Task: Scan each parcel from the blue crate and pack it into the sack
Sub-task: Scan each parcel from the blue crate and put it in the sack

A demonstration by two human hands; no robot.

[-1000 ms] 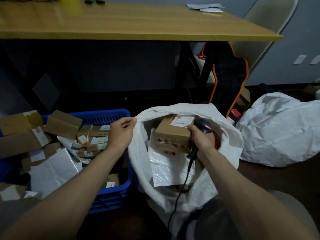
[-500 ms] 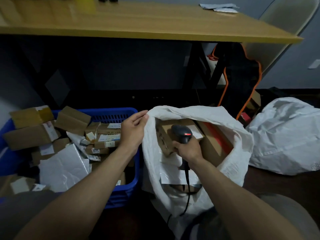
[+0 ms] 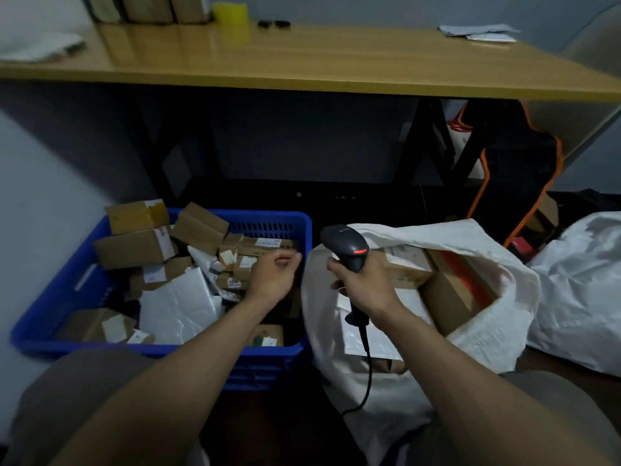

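- My left hand (image 3: pixel 274 275) hovered over the right-hand end of the blue crate (image 3: pixel 57 297), fingers loosely curled with nothing in them that I could make out. The blur kept me from telling whether the fingertips (image 3: pixel 293 258) touched a parcel.
- My right hand (image 3: pixel 364 284) gripped the handle of the barcode scanner (image 3: pixel 346 245), which stood upright between the crate and the mouth of the sack (image 3: pixel 497 297). Its cable (image 3: pixel 368 375) trailed down in front of the sack.
- The parcels not yet scanned lay heaped in the crate. The nearest were the small cardboard boxes (image 3: pixel 245 264) just beside the left fingertips, to their left and a little below.
- A flat box (image 3: pixel 265 245) just beyond the fingertips seemed to run with its long axis left to right across my view.
- A white poly mailer (image 3: pixel 178 304) lay further left, nearer me.
- The left hand was plainly the nearer one to every parcel in the crate, and the right hand was taken up with the scanner. I judged the next pick belonged to the left hand.
- The scanner head sat just to the right of the left hand, so I reckoned a lifted parcel would need only a short carry rightward to meet it.
- The open sack lay right of the scanner and already held a cardboard box (image 3: pixel 406 269).
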